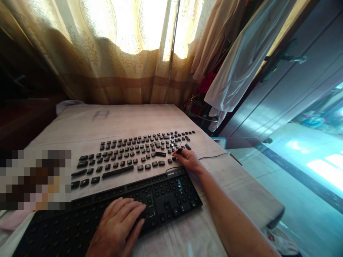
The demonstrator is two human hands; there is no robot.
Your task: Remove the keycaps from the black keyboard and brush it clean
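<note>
A black keyboard base [171, 194] with its keycaps taken off lies at the near edge of a cloth-covered table [125, 119]. Beyond it, the loose black keycaps [128, 153] are laid out in rows on the cloth in keyboard order. My left hand [119, 223] rests flat on the base, fingers stretched out. My right hand [189, 159] reaches past the base's right end and pinches a small black keycap [179, 150] at the right end of the laid-out rows.
A thin cable [211, 156] runs from the keyboard toward the table's right edge. Patterned curtains [120, 53] hang behind the table. Clothes [235, 60] hang at the right beside a dark door. A blurred patch covers the left side.
</note>
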